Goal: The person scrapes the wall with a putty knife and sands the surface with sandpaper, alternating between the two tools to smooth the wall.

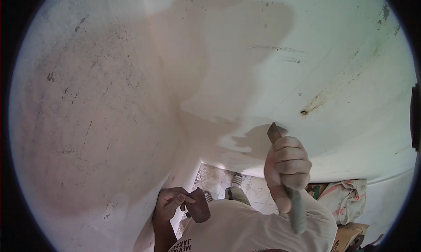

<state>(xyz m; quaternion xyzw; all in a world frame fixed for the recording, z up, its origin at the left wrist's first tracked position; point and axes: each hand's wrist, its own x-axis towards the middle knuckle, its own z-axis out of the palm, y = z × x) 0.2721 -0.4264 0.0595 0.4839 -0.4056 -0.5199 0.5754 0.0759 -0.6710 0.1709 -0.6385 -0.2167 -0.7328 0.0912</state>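
My right hand (290,164) is wrapped round the grey handle of a scraper (297,214). Its narrow dark blade points up, with the tip close to the pale wall (228,81), on which the hand's shadow falls. Lower on the left, my left hand (172,203) pinches a curved reddish-brown piece of sandpaper (200,207) between thumb and fingers. That hand is beside the left wall (96,142), near the corner where the two walls meet.
Dark scuffs and scratches mark both walls. A rust-stained hole (303,112) sits above my right hand. Below are tiled floor (258,191) and my feet in striped footwear (236,180). A crumpled white sack (346,199) and a cardboard box (350,235) stand at lower right.
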